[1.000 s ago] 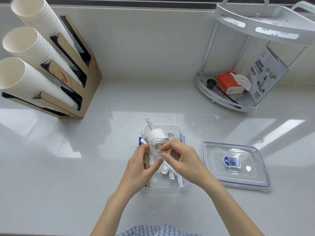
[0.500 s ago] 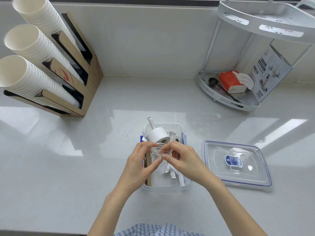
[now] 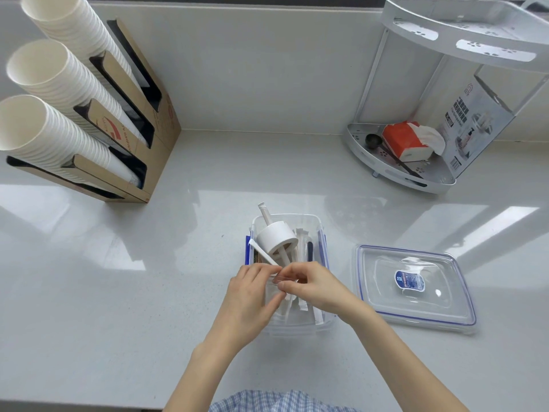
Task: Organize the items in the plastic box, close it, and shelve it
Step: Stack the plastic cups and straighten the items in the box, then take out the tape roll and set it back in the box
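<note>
A clear plastic box (image 3: 322, 233) with blue clips stands open on the white counter in front of me. Inside it lie a white tape roll (image 3: 276, 237), wrapped straws (image 3: 263, 215) and other small items. My left hand (image 3: 249, 298) and my right hand (image 3: 315, 288) are both over the near half of the box, together pinching a small clear plastic cup (image 3: 277, 285) that sits low among the contents. The box's clear lid (image 3: 413, 288) with a blue label lies flat on the counter to the right.
A cardboard holder (image 3: 160, 126) with three stacks of white paper cups stands at the back left. A white two-tier corner shelf (image 3: 398, 168) at the back right holds a tissue pack, a black scoop and a printed box.
Both hands have lowered the clear cup from above the box down into its near half. The tape roll is now uncovered.
</note>
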The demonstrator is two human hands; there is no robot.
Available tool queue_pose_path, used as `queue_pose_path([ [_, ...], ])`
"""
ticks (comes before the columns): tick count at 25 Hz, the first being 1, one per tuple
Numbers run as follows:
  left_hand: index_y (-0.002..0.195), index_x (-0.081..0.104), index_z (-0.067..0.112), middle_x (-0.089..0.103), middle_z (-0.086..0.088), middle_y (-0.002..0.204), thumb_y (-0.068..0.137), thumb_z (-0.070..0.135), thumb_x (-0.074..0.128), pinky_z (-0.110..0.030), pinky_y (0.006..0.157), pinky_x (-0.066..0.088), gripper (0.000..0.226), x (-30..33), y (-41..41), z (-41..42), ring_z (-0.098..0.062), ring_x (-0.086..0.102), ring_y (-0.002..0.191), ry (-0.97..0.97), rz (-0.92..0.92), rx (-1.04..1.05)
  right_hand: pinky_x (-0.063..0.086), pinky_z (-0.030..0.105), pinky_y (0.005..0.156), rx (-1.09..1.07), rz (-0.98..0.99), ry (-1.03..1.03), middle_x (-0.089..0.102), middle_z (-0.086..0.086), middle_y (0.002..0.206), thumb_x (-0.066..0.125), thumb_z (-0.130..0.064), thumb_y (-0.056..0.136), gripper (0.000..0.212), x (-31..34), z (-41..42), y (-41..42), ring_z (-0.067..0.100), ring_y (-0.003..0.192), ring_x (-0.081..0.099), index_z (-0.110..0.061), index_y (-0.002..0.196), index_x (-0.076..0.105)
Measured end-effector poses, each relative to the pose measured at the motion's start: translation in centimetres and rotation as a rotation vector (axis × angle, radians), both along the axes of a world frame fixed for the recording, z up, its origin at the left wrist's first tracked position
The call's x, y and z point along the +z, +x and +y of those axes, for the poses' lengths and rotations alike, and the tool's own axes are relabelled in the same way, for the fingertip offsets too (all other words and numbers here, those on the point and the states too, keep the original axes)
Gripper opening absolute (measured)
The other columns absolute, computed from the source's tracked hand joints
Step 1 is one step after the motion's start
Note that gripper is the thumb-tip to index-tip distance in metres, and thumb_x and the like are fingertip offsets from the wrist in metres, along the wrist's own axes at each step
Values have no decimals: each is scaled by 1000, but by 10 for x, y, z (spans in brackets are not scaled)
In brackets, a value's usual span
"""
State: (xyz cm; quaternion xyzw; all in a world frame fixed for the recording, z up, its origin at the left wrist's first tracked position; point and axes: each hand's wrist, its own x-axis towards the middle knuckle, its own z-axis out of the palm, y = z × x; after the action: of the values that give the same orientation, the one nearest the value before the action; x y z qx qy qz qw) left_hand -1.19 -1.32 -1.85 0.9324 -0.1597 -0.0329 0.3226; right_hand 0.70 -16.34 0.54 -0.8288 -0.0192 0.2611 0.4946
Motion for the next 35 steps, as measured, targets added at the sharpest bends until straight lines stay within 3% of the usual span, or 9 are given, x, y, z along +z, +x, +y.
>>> queue_pose_path([
  [4,126,45,28,54,14,125,80,52,26,-19,90,19,56,-6,-1,4,-7,41,121,91,-8,-3,45,25,73,-56,82,45,69,-4,90,61,-22,82,12,-11,4,0,5,78,57,-32,77,63],
  [7,127,41,25,49,15,128,92,28,39,-17,90,14,36,-7,-1,3,-6,37,123,95,-3,10,51,28,79,-81,125,51,70,4,102,59,-21,84,11,-14,5,1,10,82,60,-31,85,65],
  [13,121,46,27,53,15,124,89,32,46,-20,89,9,33,-10,-2,0,-8,35,124,163,-24,20,52,26,84,-51,125,-38,64,9,120,42,-4,88,36,-18,2,2,8,76,60,-11,119,59],
  [15,123,46,30,52,15,126,89,33,48,-20,87,6,35,-9,-1,-1,-9,34,125,174,-29,19,52,28,86,-24,79,-125,62,10,124,36,-2,88,42,-15,2,3,11,81,62,-11,123,56],
  [18,124,48,29,53,13,126,88,29,49,-21,88,5,36,-8,0,-3,-12,34,126,173,-36,24,48,34,88,150,-41,-418,59,14,126,33,0,88,48,-7,3,12,27,108,59,-16,129,50],
  [23,122,50,29,54,13,123,87,26,52,-20,87,3,35,-9,-2,-3,-12,36,125,158,-44,36,41,35,75,483,-45,-746,54,13,127,37,1,86,50,-6,6,18,34,112,55,-20,132,44],
  [27,122,51,26,55,10,123,87,26,52,-20,86,3,34,-11,-2,-3,-15,36,126,138,-50,39,42,36,77,513,-79,-883,55,17,122,34,3,87,39,-11,8,18,34,111,54,-6,123,48],
  [32,125,46,28,51,15,127,89,28,48,-20,86,4,36,-14,-2,-3,-10,32,127,177,-70,16,46,39,86,500,-100,-884,54,17,124,34,2,89,41,-15,7,15,33,112,52,-7,127,47],
  [35,115,56,28,61,14,114,82,30,55,-18,78,5,33,-14,1,-3,-12,45,116,191,-80,-10,47,40,87,400,-120,-758,57,15,124,34,-4,91,41,-16,4,13,33,111,55,-14,128,48],
])
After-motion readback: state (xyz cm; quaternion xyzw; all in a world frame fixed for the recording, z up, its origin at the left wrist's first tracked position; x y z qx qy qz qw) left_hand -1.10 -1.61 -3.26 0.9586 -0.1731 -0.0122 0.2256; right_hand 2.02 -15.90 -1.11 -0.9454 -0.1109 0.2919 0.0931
